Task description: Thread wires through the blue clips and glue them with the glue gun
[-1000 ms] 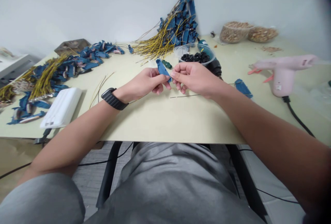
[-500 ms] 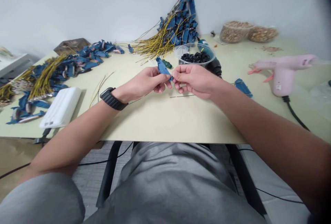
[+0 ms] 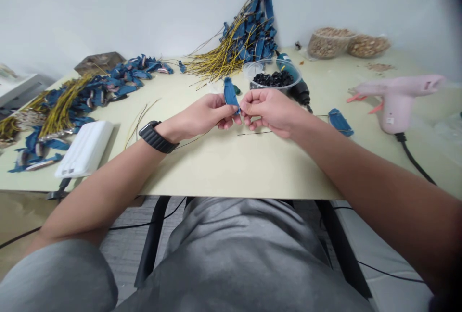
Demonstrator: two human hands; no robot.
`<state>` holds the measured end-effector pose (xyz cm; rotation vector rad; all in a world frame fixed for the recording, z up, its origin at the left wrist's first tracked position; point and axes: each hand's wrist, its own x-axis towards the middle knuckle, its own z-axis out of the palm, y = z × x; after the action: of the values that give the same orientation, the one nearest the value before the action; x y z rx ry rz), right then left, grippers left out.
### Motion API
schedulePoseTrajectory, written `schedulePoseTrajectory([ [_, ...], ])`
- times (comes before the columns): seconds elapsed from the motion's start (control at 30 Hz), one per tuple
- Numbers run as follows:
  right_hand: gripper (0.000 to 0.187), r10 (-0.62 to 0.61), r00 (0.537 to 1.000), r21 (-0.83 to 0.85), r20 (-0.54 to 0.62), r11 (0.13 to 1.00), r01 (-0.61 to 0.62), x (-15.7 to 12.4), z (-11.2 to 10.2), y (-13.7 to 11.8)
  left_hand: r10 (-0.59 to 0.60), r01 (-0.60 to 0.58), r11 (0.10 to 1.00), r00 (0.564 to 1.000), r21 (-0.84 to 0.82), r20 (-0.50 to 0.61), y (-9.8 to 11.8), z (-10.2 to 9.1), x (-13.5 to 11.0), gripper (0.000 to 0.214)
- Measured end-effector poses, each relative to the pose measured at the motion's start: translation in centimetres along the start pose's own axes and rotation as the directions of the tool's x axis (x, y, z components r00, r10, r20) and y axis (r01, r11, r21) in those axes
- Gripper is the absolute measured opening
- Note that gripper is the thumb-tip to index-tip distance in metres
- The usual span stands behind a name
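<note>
Looks like a small hand-assembly workshop. Long workbench (image 3: pixel 231 168) is standing against a plain white wall and is carrying production batches: heaps of blue plastic parts with yellow wires (image 3: pixel 250 38) are piling up at the back and spreading along the left side (image 3: pixel 61 107). Pink hot glue gun (image 3: pixel 395 103) is sitting on the right, its black power cord (image 3: pixel 415 163) running off the bench edge. Clear plastic bowl of small black parts (image 3: pixel 272 75) and tubs of tan granular material (image 3: pixel 330 45) are holding loose stock.
</note>
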<state>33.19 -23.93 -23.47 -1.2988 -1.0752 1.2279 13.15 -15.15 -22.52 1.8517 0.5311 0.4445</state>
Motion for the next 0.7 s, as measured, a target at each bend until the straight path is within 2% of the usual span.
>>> schedulePoseTrajectory([
  [0.2,0.044,0.002,1.000,0.046,-0.016,0.999,-0.001,0.0,0.4,-0.3,-0.017,0.014,0.995,0.999,-0.095,-0.032,0.0,0.5,0.5,0.035],
  [0.4,0.044,-0.050,0.996,0.066,-0.075,0.996,0.055,-0.2,0.4,-0.7,-0.014,0.001,0.959,0.999,-0.284,-0.044,-1.5,-0.4,0.8,0.019],
  [0.43,0.042,-0.057,0.996,0.059,-0.074,0.996,0.062,-0.2,0.3,-0.7,-0.002,-0.008,0.958,0.999,-0.287,-0.032,-1.8,-0.6,0.8,0.022],
  [0.6,0.040,-0.079,0.994,0.037,-0.075,0.996,0.082,-0.3,0.1,-0.8,0.083,-0.077,0.961,0.997,-0.266,0.010,-2.3,-1.0,0.7,0.066],
  [0.7,0.040,-0.080,0.995,0.025,-0.055,0.996,0.081,-0.4,0.1,-0.9,0.100,-0.094,0.967,0.995,-0.238,0.011,-2.5,-1.1,0.9,0.072],
])
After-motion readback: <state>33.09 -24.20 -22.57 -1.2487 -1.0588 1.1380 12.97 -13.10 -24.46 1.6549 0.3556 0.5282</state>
